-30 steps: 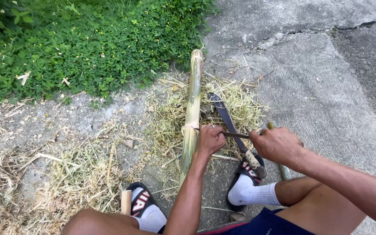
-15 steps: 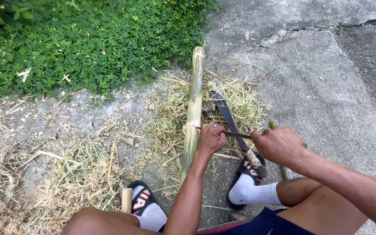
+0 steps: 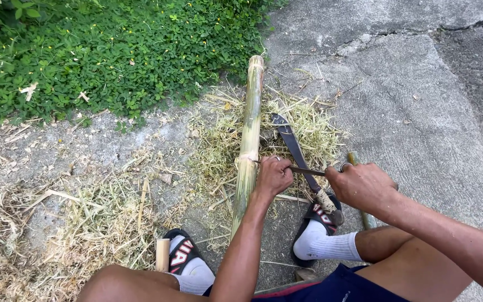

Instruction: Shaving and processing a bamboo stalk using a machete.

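A long green-yellow bamboo pole (image 3: 250, 128) lies on the ground between my feet, pointing away from me. Beside it a dark machete (image 3: 287, 140) rests with its blade up and away, its wrapped handle against my right sandal (image 3: 315, 215). My left hand (image 3: 274, 176) and my right hand (image 3: 361, 184) each grip one end of a thin bamboo strip (image 3: 307, 171), which crosses the blade. My left hand sits right next to the pole.
Straw-like bamboo shavings (image 3: 219, 140) cover the ground around the pole and to the left. A short cut bamboo piece (image 3: 162, 254) stands by my left sandal (image 3: 181, 253). Another stick (image 3: 354, 159) lies behind my right hand. Green plants (image 3: 113, 56) border the concrete (image 3: 409, 100).
Both hands and the strip have shifted slightly to the right across the blade. Pole, machete and feet have stayed where they were.
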